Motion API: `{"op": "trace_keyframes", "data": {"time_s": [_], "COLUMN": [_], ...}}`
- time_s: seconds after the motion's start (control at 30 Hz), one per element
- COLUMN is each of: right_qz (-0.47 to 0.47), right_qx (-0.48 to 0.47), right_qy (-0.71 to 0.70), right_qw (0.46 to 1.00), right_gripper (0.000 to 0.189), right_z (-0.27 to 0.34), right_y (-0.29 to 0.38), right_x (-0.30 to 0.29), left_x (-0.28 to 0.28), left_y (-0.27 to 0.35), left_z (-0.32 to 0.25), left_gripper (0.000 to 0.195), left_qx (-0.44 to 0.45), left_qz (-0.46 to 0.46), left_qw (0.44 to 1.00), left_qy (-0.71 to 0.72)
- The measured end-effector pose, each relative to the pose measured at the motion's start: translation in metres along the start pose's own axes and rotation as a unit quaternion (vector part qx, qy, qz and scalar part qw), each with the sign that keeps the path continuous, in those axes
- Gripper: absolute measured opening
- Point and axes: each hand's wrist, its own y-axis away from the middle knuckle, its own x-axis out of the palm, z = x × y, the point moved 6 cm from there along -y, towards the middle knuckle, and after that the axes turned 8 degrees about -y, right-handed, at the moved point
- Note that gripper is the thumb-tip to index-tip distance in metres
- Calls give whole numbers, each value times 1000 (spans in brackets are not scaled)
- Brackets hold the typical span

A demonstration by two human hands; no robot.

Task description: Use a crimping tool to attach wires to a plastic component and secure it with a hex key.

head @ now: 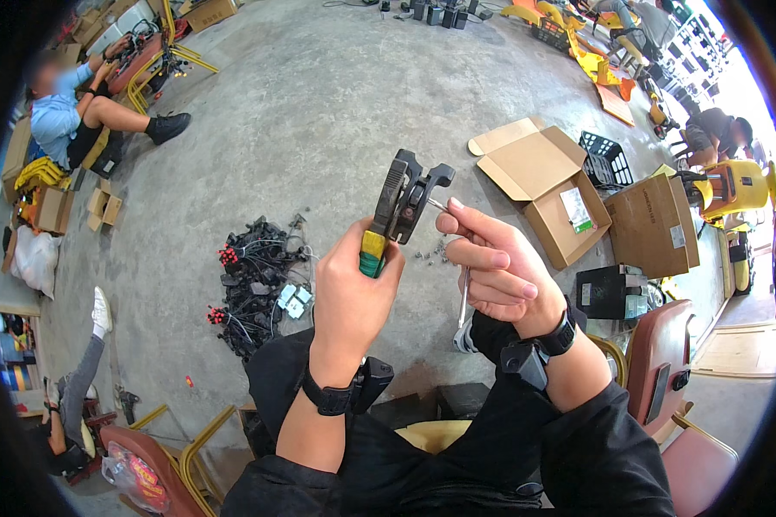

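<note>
My left hand (355,291) grips a dark ribbed piece (391,194) with a yellow and green lower section; whether it is a tool or a part I cannot tell. Beside it, a black curved clamp-like part (417,200) stands above my left thumb. My right hand (501,265) pinches a thin metal rod, perhaps a hex key (463,304), and one end reaches the black part. Its other end points down past the curled fingers. On the floor to the left lies a heap of black wired parts (258,284) with red tips. Several small metal pieces (438,253) lie between my hands.
An open cardboard box (559,194) stands to the right, near a black plastic crate (604,158) and a black case (611,291). Brown chairs (659,362) flank me. One person (64,116) sits at upper left, another (718,132) at right beside a yellow machine (737,187).
</note>
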Motion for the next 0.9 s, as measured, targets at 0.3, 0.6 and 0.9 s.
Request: {"op": "trace_keyframes", "data": {"time_s": [0.3,0.6,0.9], "right_qz": [-82,-84,-96], "right_qx": [-80,-86,-138], "right_qy": [266,299,311], "right_qw": [957,947,936], "right_gripper": [40,44,43], "right_z": [7,6,10], "right_y": [2,0,-2], "right_x": [2,2,1], "left_x": [-1,0,3], "left_y": [0,0,0], "left_z": [-1,1,4], "left_gripper": [24,24,25], "left_qx": [11,13,9], "left_qz": [2,-2,10], "left_qw": [1000,1000,1000], "left_qy": [12,12,22]}}
